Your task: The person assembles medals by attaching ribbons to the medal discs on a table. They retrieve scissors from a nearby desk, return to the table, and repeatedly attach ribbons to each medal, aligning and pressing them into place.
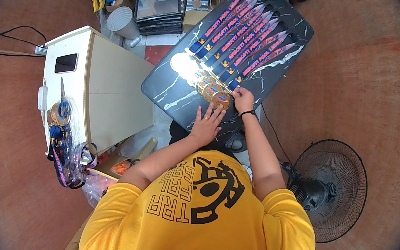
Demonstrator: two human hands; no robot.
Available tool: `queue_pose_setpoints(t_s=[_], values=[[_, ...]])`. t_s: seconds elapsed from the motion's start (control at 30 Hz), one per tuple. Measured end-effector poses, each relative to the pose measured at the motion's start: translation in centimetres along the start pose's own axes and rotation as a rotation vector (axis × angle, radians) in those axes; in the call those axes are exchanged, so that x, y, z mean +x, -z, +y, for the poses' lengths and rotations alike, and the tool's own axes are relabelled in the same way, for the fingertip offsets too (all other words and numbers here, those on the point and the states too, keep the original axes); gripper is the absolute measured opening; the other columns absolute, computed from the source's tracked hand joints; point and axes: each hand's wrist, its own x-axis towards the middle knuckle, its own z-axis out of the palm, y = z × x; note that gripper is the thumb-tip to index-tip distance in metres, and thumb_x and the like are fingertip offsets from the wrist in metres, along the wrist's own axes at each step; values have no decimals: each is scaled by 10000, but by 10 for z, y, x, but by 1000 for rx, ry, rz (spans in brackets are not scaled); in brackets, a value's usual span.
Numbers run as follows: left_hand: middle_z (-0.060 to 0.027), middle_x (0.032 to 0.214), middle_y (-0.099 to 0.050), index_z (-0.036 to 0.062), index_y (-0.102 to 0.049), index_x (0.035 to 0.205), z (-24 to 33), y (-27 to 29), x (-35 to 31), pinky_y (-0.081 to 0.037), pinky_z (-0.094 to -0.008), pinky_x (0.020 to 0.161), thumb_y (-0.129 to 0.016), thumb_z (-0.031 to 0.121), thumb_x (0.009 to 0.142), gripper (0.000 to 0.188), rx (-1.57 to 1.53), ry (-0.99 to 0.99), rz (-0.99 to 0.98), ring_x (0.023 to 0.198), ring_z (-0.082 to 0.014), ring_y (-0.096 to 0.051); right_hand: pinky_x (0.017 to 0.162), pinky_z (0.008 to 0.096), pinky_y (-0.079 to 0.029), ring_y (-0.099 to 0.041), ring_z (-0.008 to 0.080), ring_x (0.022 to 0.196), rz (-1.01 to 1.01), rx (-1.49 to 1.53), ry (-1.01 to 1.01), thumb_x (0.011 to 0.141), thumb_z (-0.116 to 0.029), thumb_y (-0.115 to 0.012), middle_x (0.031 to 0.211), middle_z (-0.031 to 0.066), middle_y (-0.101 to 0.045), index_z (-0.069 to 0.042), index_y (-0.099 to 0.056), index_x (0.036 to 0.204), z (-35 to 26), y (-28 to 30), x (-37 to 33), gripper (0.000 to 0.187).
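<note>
Our spread left hand [205, 128] touches the nearest medal [221, 98]; our right hand [243, 101] pinches the rightmost ribbon [267, 61]; glare washes out the leftmost medals [184, 66].

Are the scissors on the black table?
No, the scissors lie on the white cabinet, left of the black table.
</note>
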Motion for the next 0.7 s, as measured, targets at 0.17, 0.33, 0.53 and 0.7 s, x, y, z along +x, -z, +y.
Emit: queue_pose_setpoints(t_s=[0.17, 0.33, 0.53, 0.7], values=[[-50, 1607, -202, 135, -297, 1524, -7, -6, -2, -141, -653, 1129, -543, 395, 949, 677, 42, 0, 24, 1477, -319, -156, 682, 405, -513, -676, 320, 726, -6, -46, -26, 781, -134, -736, 773, 166, -689, -30, -715, 840, -6, -2, 1, 122], [-54, 1603, -211, 124, -296, 1523, -11, -4, -4, -137, -652, 1130, -528, 399, 957, 671, 25, -6, 35, 1477, -313, -157, 694, 396, -524, -684, 314, 735, 41, -85, -89, 770, -159, -753, 766, 164, -691, -37, -719, 821, -14, -5, -3, 137], [-67, 1597, -222, 126, -310, 1517, -10, -1, -4, -141, -658, 1126, -516, 407, 962, 656, -11, -14, 23, 1472, -312, -174, 710, 404, -533, -690, 330, 769, 85, -32, -153, 777, -306, -775, 804, 176, -704, -48, -712, 828, -9, -1, 5, 270], [-75, 1591, -234, 123, -324, 1507, -11, 1, -3, -161, -672, 1112, -514, 411, 961, 646, -10, -15, 12, 1467, -311, -192, 763, 461, -531, -682, 383, 839, 231, -105, -275, 803, -432, -730, 858, 198, -708, -53, -694, 881, -2, 3, 44, 388]])
